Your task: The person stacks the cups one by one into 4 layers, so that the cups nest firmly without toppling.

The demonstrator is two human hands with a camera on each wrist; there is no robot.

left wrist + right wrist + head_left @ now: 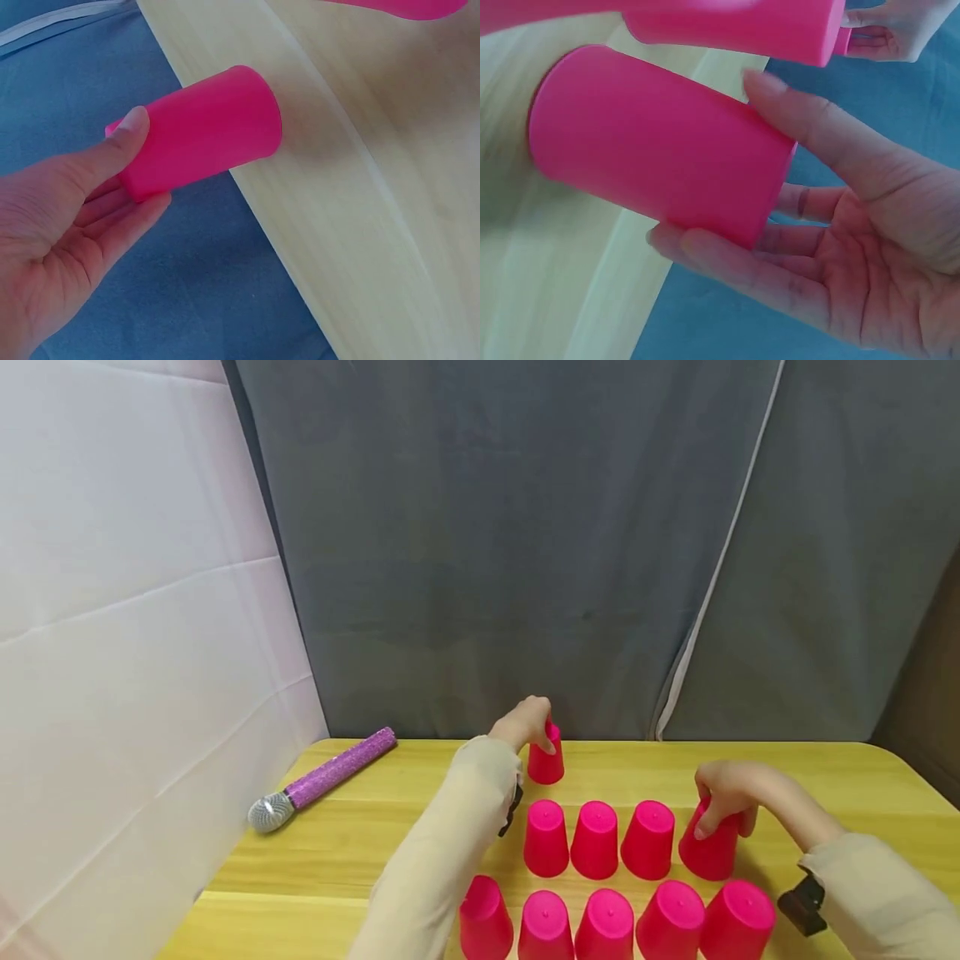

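The left hand [525, 722] grips one pink cup [546, 763] by its top, thumb on one side and fingers on the other, at the far side of the yellow desk [375, 827] — alone behind the rows, near the back edge. The right hand [723, 797] holds a second cup [708, 852] at the right end of the middle row, fingers curled over its closed end; this cup leans, its rim apparently not flat on the desk.

The tilted cup is the likeliest trouble. It sits just beside the next cup in its row [648, 841], with the front row [607, 922] of five upturned cups close below, so a sideways swing of the right hand could knock a neighbour over, and a falling cup could topple others down the line. The plastic looks smooth and the hold is only at the narrow top, so either cup may slip out if the fingers loosen.

At the back, the lone cup stands close to the desk's far edge; a push away from the person could send it off against the grey curtain [525, 527]. The left sleeve [442, 860] crosses near the left ends of both rows — a careless pull back might drag one along. The glittery purple microphone [322, 781] lies well apart to the left.
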